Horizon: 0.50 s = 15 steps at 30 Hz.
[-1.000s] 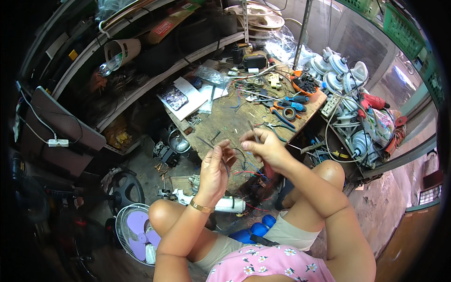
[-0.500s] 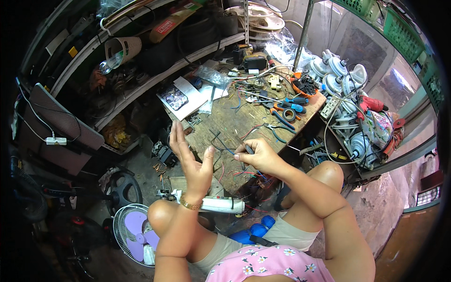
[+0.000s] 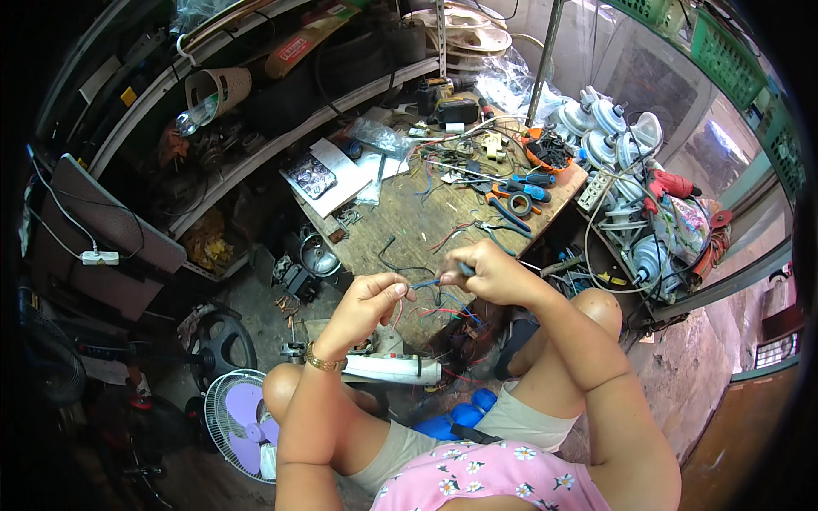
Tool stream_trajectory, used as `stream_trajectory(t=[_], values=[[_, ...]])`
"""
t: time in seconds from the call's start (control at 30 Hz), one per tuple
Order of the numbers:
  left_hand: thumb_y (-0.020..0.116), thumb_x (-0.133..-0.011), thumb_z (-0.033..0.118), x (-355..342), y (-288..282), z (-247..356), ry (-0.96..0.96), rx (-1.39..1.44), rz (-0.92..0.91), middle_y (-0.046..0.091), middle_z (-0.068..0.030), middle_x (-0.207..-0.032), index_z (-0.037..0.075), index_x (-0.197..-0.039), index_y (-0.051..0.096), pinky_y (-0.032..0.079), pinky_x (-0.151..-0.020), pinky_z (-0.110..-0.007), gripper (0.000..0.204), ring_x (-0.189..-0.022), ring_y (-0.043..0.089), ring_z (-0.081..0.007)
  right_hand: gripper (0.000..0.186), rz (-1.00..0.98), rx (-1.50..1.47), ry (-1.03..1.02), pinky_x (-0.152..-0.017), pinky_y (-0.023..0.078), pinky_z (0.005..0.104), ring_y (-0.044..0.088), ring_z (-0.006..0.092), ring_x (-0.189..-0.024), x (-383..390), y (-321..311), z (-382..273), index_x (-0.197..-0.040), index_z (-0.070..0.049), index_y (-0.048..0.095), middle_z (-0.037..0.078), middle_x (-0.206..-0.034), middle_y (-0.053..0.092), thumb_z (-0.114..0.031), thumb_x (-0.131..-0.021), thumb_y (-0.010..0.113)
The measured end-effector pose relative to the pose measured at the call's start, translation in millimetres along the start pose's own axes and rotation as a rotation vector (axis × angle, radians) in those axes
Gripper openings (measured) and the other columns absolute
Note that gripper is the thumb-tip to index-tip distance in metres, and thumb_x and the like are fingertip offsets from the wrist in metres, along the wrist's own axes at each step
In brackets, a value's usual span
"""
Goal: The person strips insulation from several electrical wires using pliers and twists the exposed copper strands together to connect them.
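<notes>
You hold a blue wire (image 3: pixel 425 283) before the tabletop (image 3: pixel 407 211): left hand (image 3: pixel 366 307) at its eight o'clock, fingers pinched on it; right hand (image 3: pixel 486 271) at two, fingers curled around a partly hidden dark object (image 3: pixel 466 269). Opposed grips likely steady the span — forearms (image 3: pixel 569 325) converging from seven and four o'clock.

Counter (image 3: pixel 362 238): rough, dull wood. Blue wire (image 3: pixel 425 283): smooth plastic. White sheets (image 3: pixel 348 177) near left edge: dull paper. Clear bag (image 3: pixel 379 134) near far edge: shiny, crinkly plastic.
</notes>
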<state>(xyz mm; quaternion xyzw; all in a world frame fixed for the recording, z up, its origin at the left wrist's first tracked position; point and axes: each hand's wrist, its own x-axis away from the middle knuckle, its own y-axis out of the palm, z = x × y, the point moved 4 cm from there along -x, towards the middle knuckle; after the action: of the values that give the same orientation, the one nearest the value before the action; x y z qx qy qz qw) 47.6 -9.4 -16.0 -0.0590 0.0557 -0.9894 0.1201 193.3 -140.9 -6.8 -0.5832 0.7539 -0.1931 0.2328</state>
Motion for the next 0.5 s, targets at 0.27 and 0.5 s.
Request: stream_trajectory(t=[0.27,0.5], values=[[0.047,-0.094,0.02,0.1,21.0,-17.6,-0.064,0.423,0.095,0.034,0.0043,-0.058,0.005,-0.091,0.05,0.029,-0.047,-0.021,0.016,-0.05,0.03,-0.0059,0.018,0.113,-0.541,0.321,-0.05,0.032,0.019,0.042,0.004,-0.057,-3.3,0.7,15.9,-0.096,-0.002,0.057,-0.002,-0.068,0.053,-0.017,-0.087,0.06],[0.045,-0.093,0.015,1.4,17.9,-23.9,-0.019,0.488,0.218,0.037,0.0031,-0.061,0.005,-0.089,0.046,0.031,-0.048,-0.021,0.011,-0.051,0.032,-0.0059,0.022,0.14,-0.778,0.205,-0.059,0.043,0.0224,0.05,0.0082,-0.066,-3.0,1.7,20.9,-0.105,-0.001,0.05,0.004,-0.08,0.058,-0.019,-0.092,0.047]])
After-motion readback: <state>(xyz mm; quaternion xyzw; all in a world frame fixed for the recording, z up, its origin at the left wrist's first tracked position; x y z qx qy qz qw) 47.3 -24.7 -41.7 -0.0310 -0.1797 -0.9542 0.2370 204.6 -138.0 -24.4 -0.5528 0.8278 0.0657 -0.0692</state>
